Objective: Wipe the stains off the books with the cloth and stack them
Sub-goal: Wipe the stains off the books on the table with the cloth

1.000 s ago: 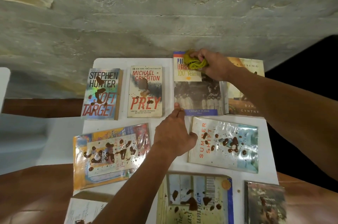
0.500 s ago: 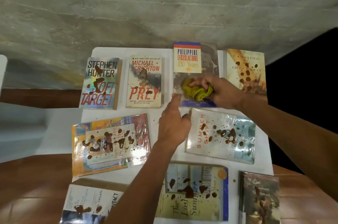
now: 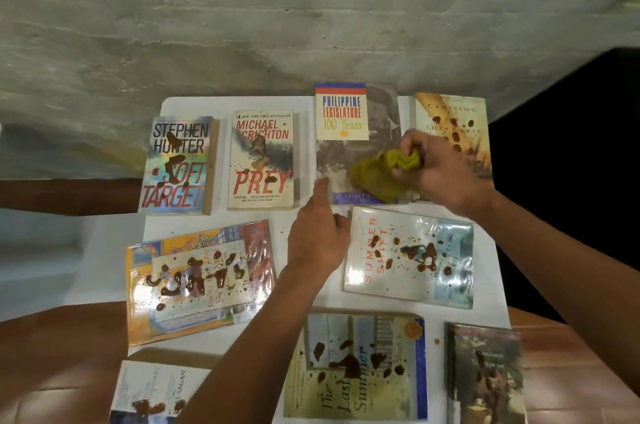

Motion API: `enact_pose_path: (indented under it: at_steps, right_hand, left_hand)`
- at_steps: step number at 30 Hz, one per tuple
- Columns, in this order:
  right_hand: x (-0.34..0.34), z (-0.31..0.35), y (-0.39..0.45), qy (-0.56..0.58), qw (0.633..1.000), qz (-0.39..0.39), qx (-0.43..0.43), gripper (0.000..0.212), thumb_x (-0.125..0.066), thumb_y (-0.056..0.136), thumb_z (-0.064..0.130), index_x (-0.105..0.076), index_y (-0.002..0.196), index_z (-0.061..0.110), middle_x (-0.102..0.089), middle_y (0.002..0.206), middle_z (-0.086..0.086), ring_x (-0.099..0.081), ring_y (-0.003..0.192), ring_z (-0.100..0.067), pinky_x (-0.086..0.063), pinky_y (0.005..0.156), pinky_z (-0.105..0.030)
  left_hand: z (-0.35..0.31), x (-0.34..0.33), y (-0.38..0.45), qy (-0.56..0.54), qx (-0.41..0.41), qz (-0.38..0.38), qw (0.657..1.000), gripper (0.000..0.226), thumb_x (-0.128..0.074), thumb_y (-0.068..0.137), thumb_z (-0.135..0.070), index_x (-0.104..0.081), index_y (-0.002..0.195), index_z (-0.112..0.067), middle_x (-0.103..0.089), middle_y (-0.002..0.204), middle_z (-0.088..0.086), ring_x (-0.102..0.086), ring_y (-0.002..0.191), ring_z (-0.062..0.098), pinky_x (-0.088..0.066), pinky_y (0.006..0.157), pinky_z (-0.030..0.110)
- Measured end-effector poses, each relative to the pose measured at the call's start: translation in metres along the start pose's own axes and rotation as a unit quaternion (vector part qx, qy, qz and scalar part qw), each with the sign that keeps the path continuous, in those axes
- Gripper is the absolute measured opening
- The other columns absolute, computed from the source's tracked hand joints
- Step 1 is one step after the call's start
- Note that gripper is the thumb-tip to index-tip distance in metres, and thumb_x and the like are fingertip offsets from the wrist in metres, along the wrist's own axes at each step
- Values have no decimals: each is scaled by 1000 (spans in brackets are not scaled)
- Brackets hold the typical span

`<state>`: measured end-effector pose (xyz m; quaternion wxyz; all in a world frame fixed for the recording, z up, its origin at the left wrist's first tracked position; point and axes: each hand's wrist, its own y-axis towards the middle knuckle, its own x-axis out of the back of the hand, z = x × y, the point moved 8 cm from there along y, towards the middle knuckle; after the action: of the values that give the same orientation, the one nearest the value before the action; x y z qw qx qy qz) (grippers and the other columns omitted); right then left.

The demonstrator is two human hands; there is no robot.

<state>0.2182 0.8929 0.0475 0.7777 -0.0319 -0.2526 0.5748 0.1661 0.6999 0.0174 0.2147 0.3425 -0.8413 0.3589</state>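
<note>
My right hand [image 3: 438,170] grips a crumpled yellow-green cloth [image 3: 384,170] on the lower right of the "Philippine Legislature" book [image 3: 341,118], whose visible cover shows no stains. My left hand [image 3: 317,233] has its index finger stretched out onto that book's lower left corner, the other fingers curled. Brown stains mark "Soft Target" [image 3: 178,165], "Prey" [image 3: 261,160], "Crossing" [image 3: 452,122], "Summer Shift" [image 3: 408,255], the orange book [image 3: 199,279] and "The Last Summer" [image 3: 353,368].
The books lie on a small white table [image 3: 301,104] against a rough concrete wall [image 3: 277,7]. Two more stained books sit at the near edge, one at the left [image 3: 152,396] and one at the right [image 3: 485,375]. Reddish floor shows on both sides.
My right hand drew the cloth from the top of the Philippine Legislature book down to its lower part, then to its lower right. My left hand stayed at the book's lower left corner.
</note>
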Motion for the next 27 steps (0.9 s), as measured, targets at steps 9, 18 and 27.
enact_pose_path:
  at_steps: [9, 18, 27]
  right_hand:
    - [56, 29, 81, -153, 970, -168, 88, 52, -66, 78, -16, -46, 78, 32, -72, 103, 13, -66, 105, -4, -55, 88, -22]
    - [22, 2, 111, -207, 969, -79, 106, 34, -69, 84, -4, -46, 96, 19, -64, 126, 6, -51, 120, -1, -46, 100, -21]
    - [22, -6, 120, -217, 972, -27, 82, 31, -66, 85, -10, -50, 100, 13, -59, 137, 3, -44, 127, 3, -32, 88, 6]
  left_hand:
    - [0, -3, 8, 120, -12, 42, 992, 72, -52, 100, -23, -10, 159, -26, -66, 96, 5, -66, 84, 20, -58, 78, 37]
    - [0, -3, 13, 159, -9, 75, 984, 71, -48, 102, -28, -6, 160, -22, -62, 97, 6, -62, 87, 23, -56, 80, 38]
    - [0, -10, 12, 129, -8, 82, 988, 75, -54, 99, -24, -8, 158, -21, -65, 103, 6, -60, 79, 19, -54, 72, 34]
